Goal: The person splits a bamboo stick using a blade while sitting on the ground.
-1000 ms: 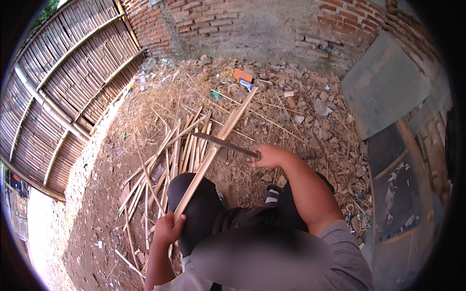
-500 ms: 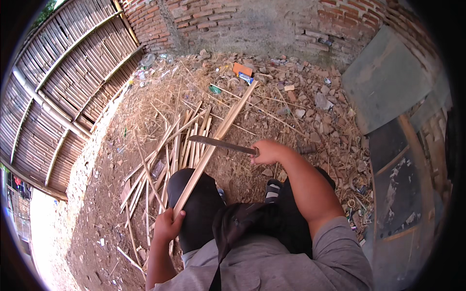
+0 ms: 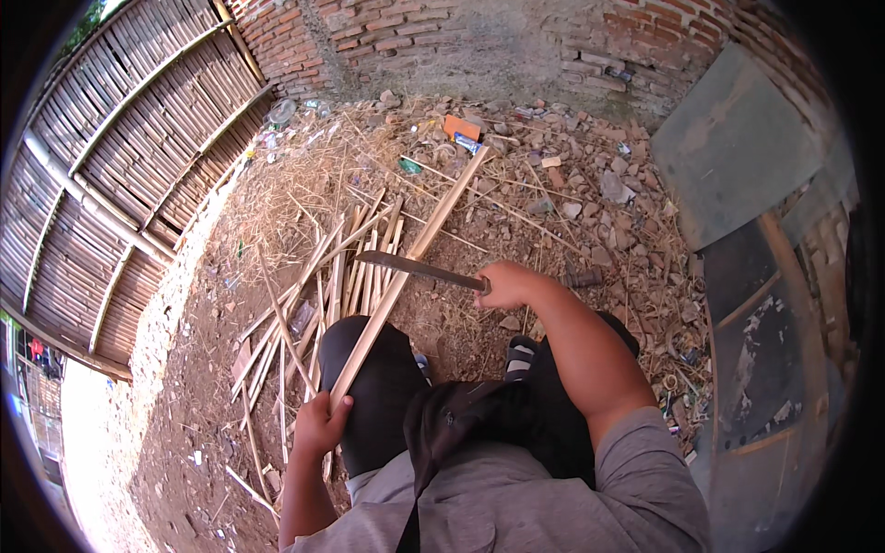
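My left hand (image 3: pixel 321 424) is closed round the near end of a long pale bamboo strip (image 3: pixel 447 205). The strip slants away from me to the right, passing over my left knee. In my right hand (image 3: pixel 507 286) is the handle of a machete (image 3: pixel 415 268), its dark blade pointing left. That blade lies across the strip about midway along; whether it bites into it I cannot tell. Beyond my left knee, a loose pile of split bamboo strips (image 3: pixel 304 295) covers the ground.
Broken brick rubble (image 3: pixel 599 212) and dry straw spread before me. A brick wall (image 3: pixel 442 55) closes off the far side. On the left stands a bamboo fence (image 3: pixel 120 166). Grey boards (image 3: pixel 737 147) lean at the right. An orange piece (image 3: pixel 461 128) lies near the wall.
The strip's far end has dipped slightly toward me. Both hands keep their grips, and the machete stays across the strip with hardly any shift.
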A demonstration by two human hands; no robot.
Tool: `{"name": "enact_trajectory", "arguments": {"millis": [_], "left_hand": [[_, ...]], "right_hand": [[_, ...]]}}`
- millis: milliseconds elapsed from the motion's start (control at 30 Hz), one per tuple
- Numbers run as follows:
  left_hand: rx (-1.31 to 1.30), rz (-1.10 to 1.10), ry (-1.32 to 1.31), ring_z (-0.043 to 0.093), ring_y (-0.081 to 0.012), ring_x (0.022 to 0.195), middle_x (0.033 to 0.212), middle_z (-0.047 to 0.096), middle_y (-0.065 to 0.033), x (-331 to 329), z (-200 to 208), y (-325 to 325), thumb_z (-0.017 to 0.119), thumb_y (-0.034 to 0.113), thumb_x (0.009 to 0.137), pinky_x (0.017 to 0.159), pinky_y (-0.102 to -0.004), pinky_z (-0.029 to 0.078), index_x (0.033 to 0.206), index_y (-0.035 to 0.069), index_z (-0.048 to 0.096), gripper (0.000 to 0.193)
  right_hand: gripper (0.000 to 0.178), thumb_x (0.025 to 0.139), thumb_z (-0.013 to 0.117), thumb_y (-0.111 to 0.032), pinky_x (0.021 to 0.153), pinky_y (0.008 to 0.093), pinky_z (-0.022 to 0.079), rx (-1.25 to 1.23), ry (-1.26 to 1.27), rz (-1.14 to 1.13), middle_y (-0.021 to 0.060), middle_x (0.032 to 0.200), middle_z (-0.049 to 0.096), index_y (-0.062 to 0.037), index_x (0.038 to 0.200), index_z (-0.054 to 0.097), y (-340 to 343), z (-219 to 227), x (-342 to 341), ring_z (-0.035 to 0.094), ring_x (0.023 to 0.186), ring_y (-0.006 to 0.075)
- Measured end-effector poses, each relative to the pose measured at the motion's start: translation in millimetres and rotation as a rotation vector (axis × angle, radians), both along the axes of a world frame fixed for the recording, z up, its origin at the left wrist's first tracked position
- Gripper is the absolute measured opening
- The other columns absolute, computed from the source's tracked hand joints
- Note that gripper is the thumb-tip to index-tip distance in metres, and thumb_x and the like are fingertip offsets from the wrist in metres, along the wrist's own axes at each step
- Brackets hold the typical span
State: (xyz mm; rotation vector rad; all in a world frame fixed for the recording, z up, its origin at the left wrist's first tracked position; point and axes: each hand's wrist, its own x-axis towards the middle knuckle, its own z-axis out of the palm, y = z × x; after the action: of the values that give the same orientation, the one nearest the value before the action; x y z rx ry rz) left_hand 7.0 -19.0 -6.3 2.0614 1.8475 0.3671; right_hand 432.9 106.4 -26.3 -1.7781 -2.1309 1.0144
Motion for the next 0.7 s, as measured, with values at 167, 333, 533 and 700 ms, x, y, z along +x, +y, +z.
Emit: {"name": "enact_trajectory", "arguments": {"millis": [167, 333, 533, 700], "left_hand": [[-0.011, 0.014, 0.017, 0.061, -0.047, 0.067, 0.064, 0.058, -0.0256, 0, -1, 0, 0.065, 0.047, 0.091, 0.06, -0.052, 0.045, 0.07, 0.0, 0.052, 0.054], [0.004, 0.008, 0.025, 0.061, -0.047, 0.067, 0.065, 0.059, -0.0253, 1, 1, -1, 0.065, 0.047, 0.091, 0.06, -0.0522, 0.045, 0.07, 0.0, 0.053, 0.053], [0.007, 0.015, 0.01, 0.06, -0.0406, 0.062, 0.065, 0.059, -0.0236, -1, -3, -1, 0.066, 0.045, 0.091, 0.058, -0.0476, 0.044, 0.071, -0.002, 0.055, 0.052], [-0.026, 0.025, 0.025, 0.062, -0.0417, 0.065, 0.067, 0.06, -0.024, 1, 0, -1, 0.064, 0.045, 0.092, 0.059, -0.0479, 0.046, 0.074, -0.001, 0.057, 0.05]], "right_hand": [[0.032, 0.076, 0.079, -0.034, 0.082, 0.042, 0.052, -0.015, 0.014, 0.0, 0.0131, 0.093, 0.071, -0.011, 0.098, 0.072, -1, 3, 1, 0.068, 0.093, 0.0306], [0.032, 0.077, 0.079, -0.034, 0.081, 0.0422, 0.052, -0.056, 0.002, -0.034, 0.0128, 0.093, 0.071, -0.0104, 0.097, 0.072, -4, 13, -2, 0.068, 0.093, 0.0304], [0.032, 0.076, 0.079, -0.034, 0.08, 0.0425, 0.052, -0.069, 0.033, -0.032, 0.0126, 0.092, 0.071, -0.0103, 0.096, 0.072, -6, 17, -2, 0.068, 0.092, 0.0307], [0.033, 0.076, 0.079, -0.034, 0.081, 0.0419, 0.052, -0.006, 0.014, 0.007, 0.013, 0.092, 0.071, -0.0105, 0.098, 0.072, -1, 2, 0, 0.069, 0.091, 0.0307]]}}
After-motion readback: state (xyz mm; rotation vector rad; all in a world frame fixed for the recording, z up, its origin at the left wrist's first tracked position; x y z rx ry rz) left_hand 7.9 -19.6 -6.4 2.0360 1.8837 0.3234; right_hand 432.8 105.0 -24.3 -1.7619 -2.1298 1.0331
